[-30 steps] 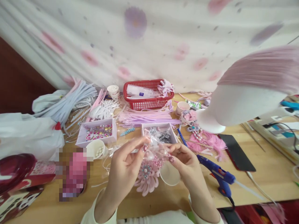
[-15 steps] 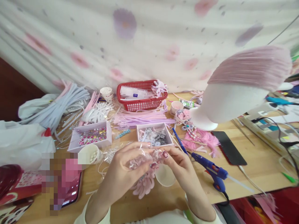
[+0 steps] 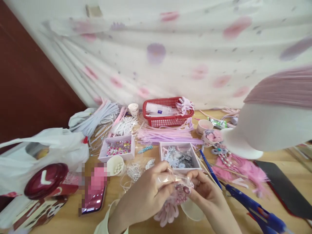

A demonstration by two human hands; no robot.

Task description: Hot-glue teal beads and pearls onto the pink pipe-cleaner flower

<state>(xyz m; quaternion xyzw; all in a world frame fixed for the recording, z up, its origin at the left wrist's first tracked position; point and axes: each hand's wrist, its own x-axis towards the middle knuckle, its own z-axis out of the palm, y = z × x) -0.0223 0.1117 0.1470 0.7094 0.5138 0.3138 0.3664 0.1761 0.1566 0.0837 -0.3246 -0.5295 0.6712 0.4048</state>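
My left hand (image 3: 147,190) is closed on a crinkled clear plastic bag (image 3: 174,179). My right hand (image 3: 208,193) pinches the other side of the same bag, thumb and fingers together at its edge. A cluster of pink beads (image 3: 181,194) shows between the hands; whether it lies inside the bag I cannot tell. Just under it are pink looped petals (image 3: 167,213), partly covered by my left fingers. A white paper cup (image 3: 193,209) stands below my right hand, its rim partly hidden.
Beyond my hands is a white box (image 3: 179,145) of silvery pieces; left of it, a box of gems (image 3: 117,149) and a cup of pearls (image 3: 115,165). A red basket (image 3: 168,122) stands behind. To the right are a blue glue gun (image 3: 255,208), a phone (image 3: 287,188) and a white mannequin head (image 3: 273,126).
The view has swung left, so the table's things sit further right. Both hands still hold the bag, which now appears stretched flatter between them, with the pink beads showing more plainly.
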